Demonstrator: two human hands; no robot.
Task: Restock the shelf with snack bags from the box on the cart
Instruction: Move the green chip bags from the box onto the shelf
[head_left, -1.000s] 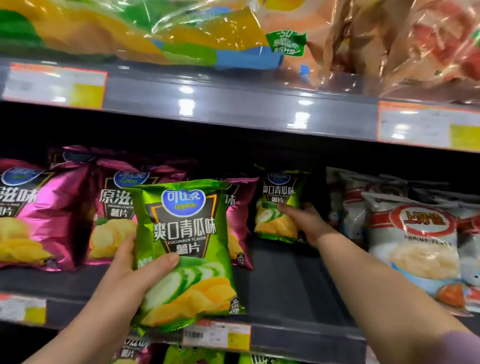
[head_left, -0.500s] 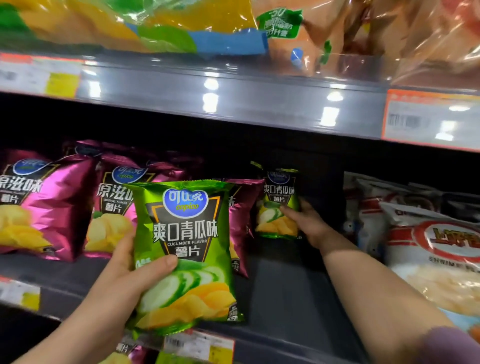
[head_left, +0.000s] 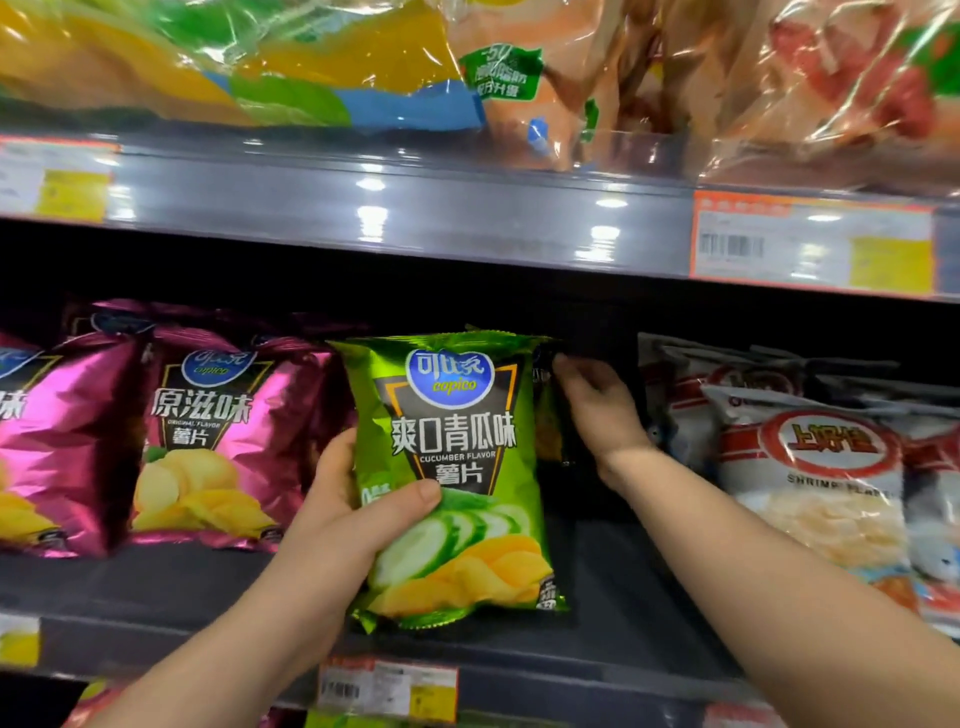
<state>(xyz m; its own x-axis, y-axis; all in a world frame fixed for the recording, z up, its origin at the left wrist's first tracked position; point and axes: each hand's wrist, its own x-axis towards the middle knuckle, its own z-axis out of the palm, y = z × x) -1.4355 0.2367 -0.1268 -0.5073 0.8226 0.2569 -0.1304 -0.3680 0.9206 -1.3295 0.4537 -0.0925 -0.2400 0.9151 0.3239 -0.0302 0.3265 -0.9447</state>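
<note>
Head view: the left hand (head_left: 337, 525) grips the green cucumber-flavour chip bag (head_left: 457, 467) by its lower left edge, with the thumb across the front and the fingers hidden behind. The bag stands upright at frame centre, long axis vertical, and its bottom seam sits level with the front lip of the shelf (head_left: 623, 654).

Just behind it and to the right, a second green bag (head_left: 545, 415) shows only as a narrow strip. The right hand (head_left: 597, 410) has its fingertips curled onto that strip's upper right edge and seems to pinch it upright.

The slot for the held bag lies straight ahead of the left hand, deeper into the shelf, and the left hand is the nearer one. The magenta original-flavour bags (head_left: 218, 441) nearly touch the held bag on its left. The white shrimp-flavour bags (head_left: 821, 467) stand apart on the right, past a dark gap with bare shelf below it. Headroom under the upper shelf rail (head_left: 363, 208) looks ample. The box and cart are out of frame.
</note>
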